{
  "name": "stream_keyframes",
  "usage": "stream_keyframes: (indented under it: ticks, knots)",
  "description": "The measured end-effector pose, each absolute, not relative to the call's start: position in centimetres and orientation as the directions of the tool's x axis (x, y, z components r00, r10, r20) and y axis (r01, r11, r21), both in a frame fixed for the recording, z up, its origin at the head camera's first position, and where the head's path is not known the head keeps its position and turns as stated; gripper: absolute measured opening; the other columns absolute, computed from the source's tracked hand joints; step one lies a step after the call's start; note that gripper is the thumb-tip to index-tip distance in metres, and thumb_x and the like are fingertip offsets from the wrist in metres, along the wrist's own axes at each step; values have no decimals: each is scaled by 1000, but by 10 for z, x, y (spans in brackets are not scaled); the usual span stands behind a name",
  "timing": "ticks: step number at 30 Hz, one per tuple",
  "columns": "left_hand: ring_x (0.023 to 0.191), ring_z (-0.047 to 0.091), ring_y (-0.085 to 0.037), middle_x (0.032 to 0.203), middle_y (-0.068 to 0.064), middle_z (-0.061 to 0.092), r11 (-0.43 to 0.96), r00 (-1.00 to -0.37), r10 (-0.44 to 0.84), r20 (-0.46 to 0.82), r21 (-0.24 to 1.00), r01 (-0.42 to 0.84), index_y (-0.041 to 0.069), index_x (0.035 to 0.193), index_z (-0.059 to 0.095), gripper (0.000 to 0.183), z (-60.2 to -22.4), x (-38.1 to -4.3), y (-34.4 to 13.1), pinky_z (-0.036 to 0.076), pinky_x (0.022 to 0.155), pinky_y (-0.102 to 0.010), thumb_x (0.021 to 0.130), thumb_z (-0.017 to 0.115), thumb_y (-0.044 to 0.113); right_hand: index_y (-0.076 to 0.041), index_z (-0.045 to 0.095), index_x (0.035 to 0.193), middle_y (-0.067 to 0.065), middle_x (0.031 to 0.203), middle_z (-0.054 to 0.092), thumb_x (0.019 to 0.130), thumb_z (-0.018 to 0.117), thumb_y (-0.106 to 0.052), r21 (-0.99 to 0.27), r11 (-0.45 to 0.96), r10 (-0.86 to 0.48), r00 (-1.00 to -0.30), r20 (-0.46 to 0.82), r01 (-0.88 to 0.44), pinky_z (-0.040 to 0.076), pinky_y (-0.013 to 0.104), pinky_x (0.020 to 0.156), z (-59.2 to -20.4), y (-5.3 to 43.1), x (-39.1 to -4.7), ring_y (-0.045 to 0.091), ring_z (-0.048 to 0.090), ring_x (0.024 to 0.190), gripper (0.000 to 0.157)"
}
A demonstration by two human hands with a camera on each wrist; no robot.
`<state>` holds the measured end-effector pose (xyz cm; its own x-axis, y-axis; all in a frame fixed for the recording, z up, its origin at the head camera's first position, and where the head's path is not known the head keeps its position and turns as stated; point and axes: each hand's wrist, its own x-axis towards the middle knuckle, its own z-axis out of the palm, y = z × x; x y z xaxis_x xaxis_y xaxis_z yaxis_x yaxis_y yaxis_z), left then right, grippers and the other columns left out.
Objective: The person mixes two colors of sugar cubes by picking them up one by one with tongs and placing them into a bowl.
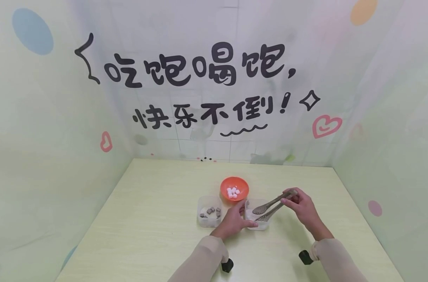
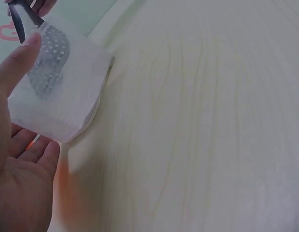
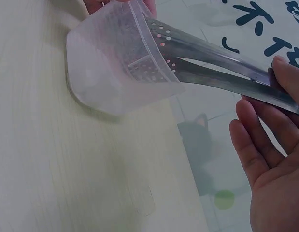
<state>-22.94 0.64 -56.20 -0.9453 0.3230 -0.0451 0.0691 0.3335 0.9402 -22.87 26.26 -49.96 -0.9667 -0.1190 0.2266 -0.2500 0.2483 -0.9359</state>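
Your right hand (image 1: 301, 203) pinches the tongs (image 3: 207, 50) near their joined end, arms slightly parted, tips inside the clear tub (image 1: 261, 226), lower centre-right of the head view, which your left hand (image 1: 235, 221) grips. The tongs look stiff, slippery, best held right there; the thin tub likely flexes.

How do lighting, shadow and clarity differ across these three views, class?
Head view: the brightest, with soft shadows on the table; right wrist view: dimmer and greyish, the tongs hazy where seen through the cloudy container; left wrist view: also dim, with a blurred orange tint on the tabletop beside the left hand.
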Motion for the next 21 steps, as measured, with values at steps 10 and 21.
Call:
stream_keyframes:
  ticks: [10, 21]
  knots:
    - [130, 48, -24, 145, -5, 47, 331, -945, 324, -45, 941, 68, 8, 150, 35, 99, -561, -229, 7, 41, 106, -38, 70, 89, 30, 11, 52, 113, 21, 98, 64, 92, 64, 0, -928, 227, -197, -947, 254, -296, 56, 21, 75, -503, 261, -233, 7, 63, 82, 26]
    - [130, 48, -24, 146, -6, 46, 335, -944, 327, -39, 939, 78, 7, 150, 35, 99, -562, -229, 7, 42, 106, -36, 70, 88, 29, 10, 41, 120, 27, 94, 54, 91, 59, 10, -900, 188, -264, -903, 339, -393, 57, 22, 70, -501, 260, -235, 10, 60, 78, 34]
